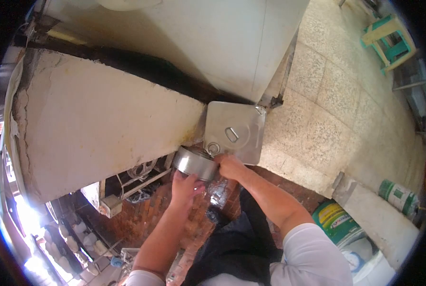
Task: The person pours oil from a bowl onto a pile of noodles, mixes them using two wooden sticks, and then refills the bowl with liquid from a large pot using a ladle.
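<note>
A round metal bowl (195,163) sits gripped between both hands. The left hand (186,187) cups its near side. The right hand (230,168) clasps its right rim, beside a square tin can (235,132).

Hands (208,178) hide bowl (195,163) underside; contents unseen.

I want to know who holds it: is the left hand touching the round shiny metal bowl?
Touching: the head view shows the left hand cupping the round shiny metal bowl from below.

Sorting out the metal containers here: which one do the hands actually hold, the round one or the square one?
The round metal bowl. The left hand cups it from below and the right hand grips its rim, while the square tin can with the handle stands behind it.
</note>
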Demonstrator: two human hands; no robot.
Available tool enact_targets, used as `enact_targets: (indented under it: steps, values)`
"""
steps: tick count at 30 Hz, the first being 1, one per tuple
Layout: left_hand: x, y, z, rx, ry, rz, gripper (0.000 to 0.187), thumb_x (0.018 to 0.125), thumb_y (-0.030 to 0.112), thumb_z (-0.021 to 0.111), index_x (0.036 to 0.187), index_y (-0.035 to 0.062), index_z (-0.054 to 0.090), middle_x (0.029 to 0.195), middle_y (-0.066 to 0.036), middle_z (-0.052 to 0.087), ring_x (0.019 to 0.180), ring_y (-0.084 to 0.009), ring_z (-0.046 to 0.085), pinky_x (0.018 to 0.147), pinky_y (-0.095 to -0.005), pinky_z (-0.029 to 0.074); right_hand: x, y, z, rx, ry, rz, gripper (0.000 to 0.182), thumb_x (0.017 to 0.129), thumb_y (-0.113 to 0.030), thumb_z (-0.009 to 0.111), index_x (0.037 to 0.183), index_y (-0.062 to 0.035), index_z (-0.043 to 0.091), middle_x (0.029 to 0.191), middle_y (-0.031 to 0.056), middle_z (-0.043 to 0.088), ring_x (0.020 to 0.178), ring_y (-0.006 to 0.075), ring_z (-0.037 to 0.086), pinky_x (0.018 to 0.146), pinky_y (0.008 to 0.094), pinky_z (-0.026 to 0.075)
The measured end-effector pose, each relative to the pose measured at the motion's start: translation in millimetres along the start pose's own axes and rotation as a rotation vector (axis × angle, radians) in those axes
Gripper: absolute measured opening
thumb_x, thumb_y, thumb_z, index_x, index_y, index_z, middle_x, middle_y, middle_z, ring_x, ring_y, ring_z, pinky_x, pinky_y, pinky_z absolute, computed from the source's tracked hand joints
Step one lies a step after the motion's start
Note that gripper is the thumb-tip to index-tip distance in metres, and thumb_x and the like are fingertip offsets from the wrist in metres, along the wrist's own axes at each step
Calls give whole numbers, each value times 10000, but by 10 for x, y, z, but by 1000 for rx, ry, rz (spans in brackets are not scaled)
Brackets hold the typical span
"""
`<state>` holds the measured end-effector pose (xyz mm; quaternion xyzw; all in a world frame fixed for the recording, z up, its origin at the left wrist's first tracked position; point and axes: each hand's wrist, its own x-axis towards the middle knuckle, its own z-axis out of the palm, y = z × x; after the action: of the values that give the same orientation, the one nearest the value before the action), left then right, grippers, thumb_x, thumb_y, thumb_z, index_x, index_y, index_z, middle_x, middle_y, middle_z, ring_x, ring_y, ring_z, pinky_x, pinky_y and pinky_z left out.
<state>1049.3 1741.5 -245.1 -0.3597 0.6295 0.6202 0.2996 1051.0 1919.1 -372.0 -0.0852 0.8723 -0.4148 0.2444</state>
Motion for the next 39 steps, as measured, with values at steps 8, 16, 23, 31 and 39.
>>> enact_targets:
  steps: [8,16,23,31,39]
  values:
    - [10,-14,88,-59,113,-109,550,898,296,686,1331,89,417,1201,-136,574,909,-287,652,717,-429,582,-2,78,145,7,113,-39,278,707,-77,597,955,-62,721,951,197,699,906,405,668,791,497,538]
    - [257,-292,-354,-88,246,-68,626,828,335,750,1285,36,445,1211,-205,576,939,-350,682,649,-539,605,-265,-372,212,-197,128,-209,177,752,-105,601,866,-104,737,1014,73,686,990,309,646,825,442,522]
    - [267,-755,-816,-170,278,43,590,752,3,610,1308,3,414,1213,-201,550,923,-339,657,665,-527,595,-705,-821,135,-212,96,-154,276,807,-84,551,1031,-124,707,1054,61,689,1014,315,638,849,451,508]
    - [-611,-133,-722,247,501,196,841,679,55,625,1481,19,374,1320,-209,579,1205,-291,576,985,-350,470,-1187,-1271,-477,-50,164,-74,289,842,-120,554,1108,-97,662,1046,112,686,949,334,659,806,438,533]
    - [-431,-658,-1418,-210,246,234,663,704,-41,531,1364,29,517,1109,-106,647,930,-207,627,720,-290,501,-1542,-1187,-700,471,156,35,327,861,-113,705,1172,-20,672,852,23,685,764,112,614,707,284,512]
